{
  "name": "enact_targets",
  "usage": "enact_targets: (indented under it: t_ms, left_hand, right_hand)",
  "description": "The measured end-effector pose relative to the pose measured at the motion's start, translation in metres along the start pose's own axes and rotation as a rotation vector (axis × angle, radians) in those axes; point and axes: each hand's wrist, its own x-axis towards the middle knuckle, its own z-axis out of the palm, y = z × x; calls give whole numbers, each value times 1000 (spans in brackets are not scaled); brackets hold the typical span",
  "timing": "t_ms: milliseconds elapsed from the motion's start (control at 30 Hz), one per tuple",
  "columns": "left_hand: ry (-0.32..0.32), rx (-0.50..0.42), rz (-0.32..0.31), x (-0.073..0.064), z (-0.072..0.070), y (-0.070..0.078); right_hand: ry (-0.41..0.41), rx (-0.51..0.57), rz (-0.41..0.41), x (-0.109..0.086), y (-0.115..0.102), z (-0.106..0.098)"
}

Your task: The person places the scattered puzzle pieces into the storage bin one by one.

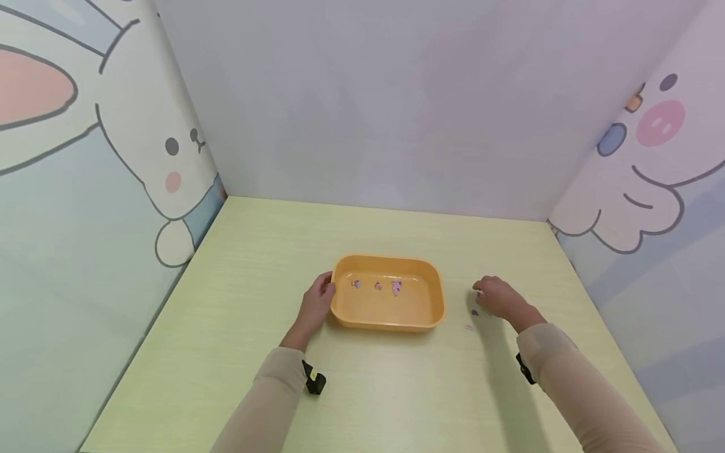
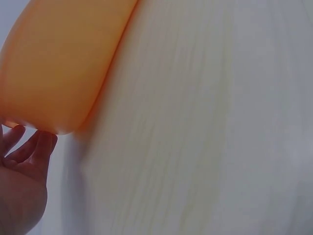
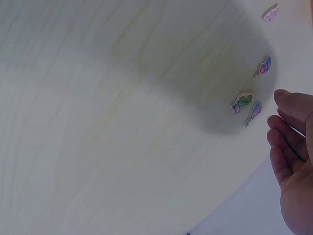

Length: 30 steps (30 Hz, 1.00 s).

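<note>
A shallow orange plastic tray stands on the table. Several small printed pieces lie in it, among them a pink one. At the tray's left end my left hand holds the edge with its fingertips and thumb. Right of the tray, my right hand hovers low over several more small pieces, its fingers loosely bent. In the right wrist view, a green-topped piece and a pink-and-blue piece lie just beyond its fingertips, apart from them. A blue-and-pink piece and a pale pink one lie farther off.
The pale wooden table meets a plain back wall. Side walls with cartoon drawings, including a white rabbit, close in the left and right. A black wrist device sits at the left cuff.
</note>
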Motion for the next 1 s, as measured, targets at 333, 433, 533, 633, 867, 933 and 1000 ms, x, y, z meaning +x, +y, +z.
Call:
enact_targets:
  t_ms: [333,433,533,633,867,933,1000]
  left_hand:
    - [3,1,-14,0,1,-2]
    - [2,-3,-18,0,1,-3]
    - [3,-7,-16,0,2,-3]
    - [4,-9,-25,0,2,-3]
    - [2,-6,-38,0,3,-3]
    - [5,-3,-36,0,2,-2]
    - [4,-3,-31,-1,2,-2]
  right_hand:
    - [-37,-48,39,5,2,12]
    - [-35,-45,45,4,2,13]
    - [-4,-54,28,1,2,13]
    - [31,-66,12,-1,2,14]
    - [41,-73,4,-2,4,16]
    - [46,-78,-2,-2,5,16]
    - [48,-86,-8,-1,5,16]
